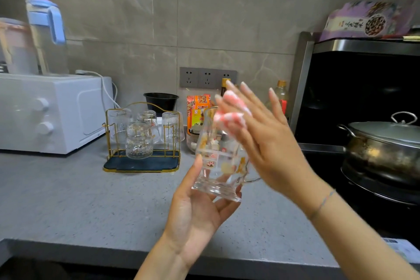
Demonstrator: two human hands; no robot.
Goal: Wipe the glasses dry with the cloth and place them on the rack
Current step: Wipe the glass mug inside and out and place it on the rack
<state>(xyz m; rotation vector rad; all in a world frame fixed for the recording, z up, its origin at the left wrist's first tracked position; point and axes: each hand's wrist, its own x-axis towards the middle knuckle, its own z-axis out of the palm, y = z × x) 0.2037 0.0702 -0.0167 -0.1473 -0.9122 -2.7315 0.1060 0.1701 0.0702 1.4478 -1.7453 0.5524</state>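
**Left fingers [223, 206] curled under one printed glass mug [218, 159]**

We record the left hand [195, 213] gripping its base above the counter [68, 188]. Right hand [268, 143]: blurred, thumb hidden, fingers [247, 93] straight and spread, pressing one pink-and-white cloth [229, 111] at the rim. Behind: one gold rack [159, 163] with four upturned glasses [138, 141]. Right: one lidded pot [381, 143], partly cut off.

Two bare forearms reach in from the bottom edge and meet mid-frame. The left hand [195, 211] is turned palm up, fingers curled under the base of a glass [218, 166], thumb lying straight up its near side. The right hand [266, 143], blurred, is higher, back toward the camera, fingers straight and spread, pressing a cloth [229, 109] at the rim. Its thumb is hidden. A thin bracelet circles the right wrist.
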